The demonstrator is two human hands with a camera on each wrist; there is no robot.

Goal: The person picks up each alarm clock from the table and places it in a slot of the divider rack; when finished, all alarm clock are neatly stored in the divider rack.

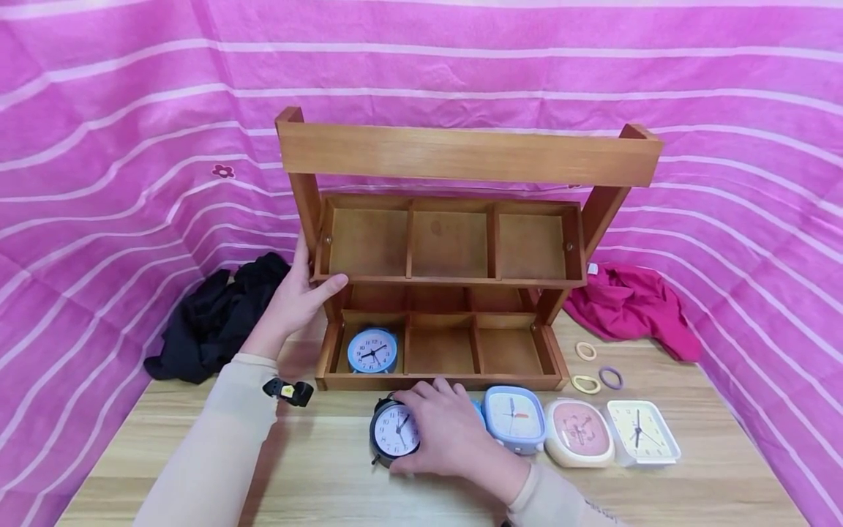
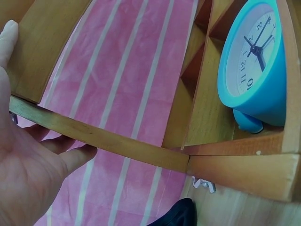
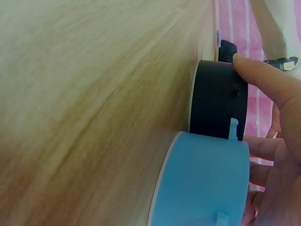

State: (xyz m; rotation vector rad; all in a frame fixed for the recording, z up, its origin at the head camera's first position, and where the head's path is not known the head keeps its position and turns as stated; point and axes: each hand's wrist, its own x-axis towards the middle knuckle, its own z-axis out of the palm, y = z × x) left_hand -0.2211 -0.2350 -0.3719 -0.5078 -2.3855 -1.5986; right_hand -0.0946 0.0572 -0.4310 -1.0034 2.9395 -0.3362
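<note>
Two hands are working at a wooden organizer (image 1: 454,241) that is standing on a light wood table (image 1: 316,468). The left hand (image 1: 296,296) is gripping the left end of the organizer's upper tray, thumb curling over the front rail and fingers behind the side post. The right hand (image 1: 448,432) is lying over a black round clock (image 1: 394,432) on the table just in front of the organizer, fingers curling around its rim. The right wrist view is showing the thumb pressing on the black case, with a blue clock (image 3: 202,183) sitting just beside it under the palm. Another blue round clock (image 1: 372,350) is standing upright in the lower tray's left compartment. Right of the hand, three square clocks are lying in a row: blue (image 1: 515,419), pink (image 1: 579,432), cream (image 1: 642,432).
</note>
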